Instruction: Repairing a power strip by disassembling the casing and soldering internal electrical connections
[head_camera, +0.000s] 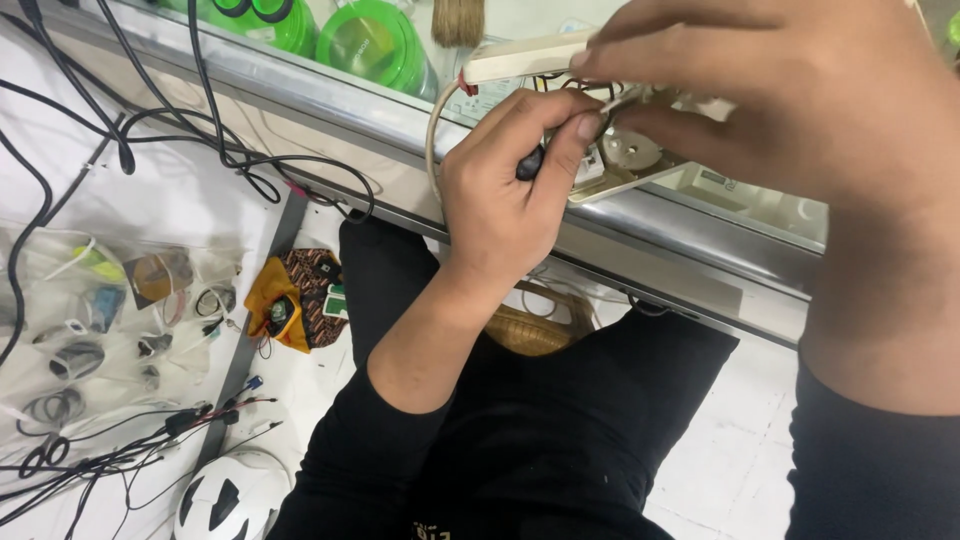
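Nearest of all, the person's black clothing (520, 440) fills the lower middle, and down at the near left a black-and-white ball (232, 497) sits on the floor. Beside it a tangle of thin black leads (120, 450) runs across the pale floor, with clear plastic bags of small parts (110, 310) just beyond them. A little right of the bags, an orange cloth (268, 300) lies against a dark coil-patterned board (318, 295).

Moving up, a woven basket (538, 325) peeks out behind the left forearm. The left hand (505, 190) is up at the edge of the glass worktop (330, 105), its grip pressed together around a dark-handled tool (530, 162), thumb and forefinger pinching near its tip. Right there, touching the tool's end, is the opened cream electrical unit (620, 160), resting on the worktop edge with red and dark wires showing inside.

The right hand (790, 90) comes in large from the far right, its grip pinching the cream cover piece (520, 58) just above the unit. A pale cable (432, 140) loops down from it.

Farther back, under the glass, green round containers (375, 45) sit, a brush's bristles (458, 20) beside them, and black cables (200, 130) trail across the far left
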